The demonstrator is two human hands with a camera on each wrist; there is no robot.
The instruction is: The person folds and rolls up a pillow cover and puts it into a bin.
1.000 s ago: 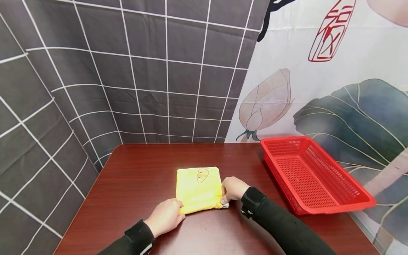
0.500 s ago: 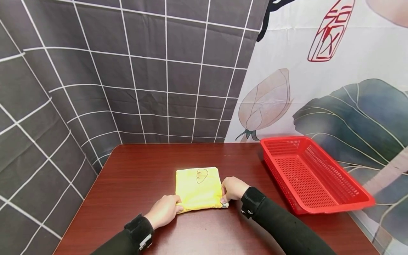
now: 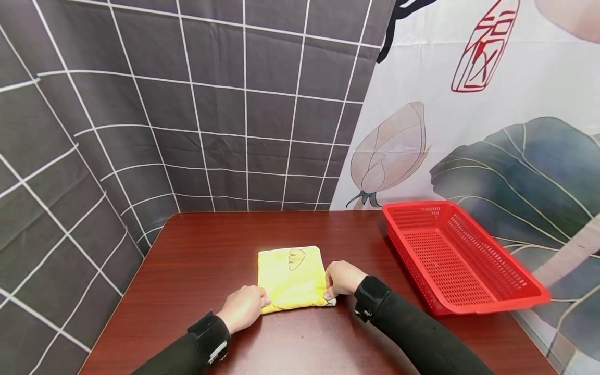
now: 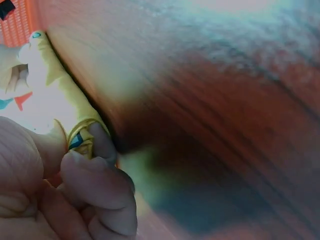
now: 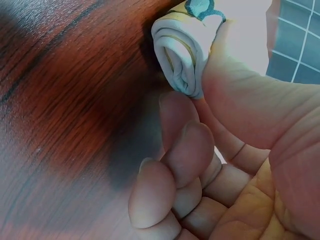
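A folded yellow cloth (image 3: pixel 291 278) with a small line drawing near its far edge lies on the brown table. At its near left corner, my left hand (image 3: pixel 244 307) pinches the folded edge between thumb and fingers. My right hand (image 3: pixel 344 277) pinches the near right corner. In the right wrist view, the end of the cloth (image 5: pixel 177 55) shows several whitish layers rolled together, with the thumb on top and the fingers curled beneath. The left wrist view shows the cloth's near edge (image 4: pixel 65 87) running away from the left fingers, with a small blue patch at its end.
A red perforated plastic basket (image 3: pixel 450 260) sits at the table's right side, beyond my right hand. The brown table (image 3: pixel 211 239) meets a grey gridded curtain (image 3: pixel 220 120) at the back, and a white hanging with flower prints (image 3: pixel 394 146) on the right.
My left hand has shifted slightly left and away from me along the cloth's near left corner, and its grip has changed a little. The right hand stays where it was.
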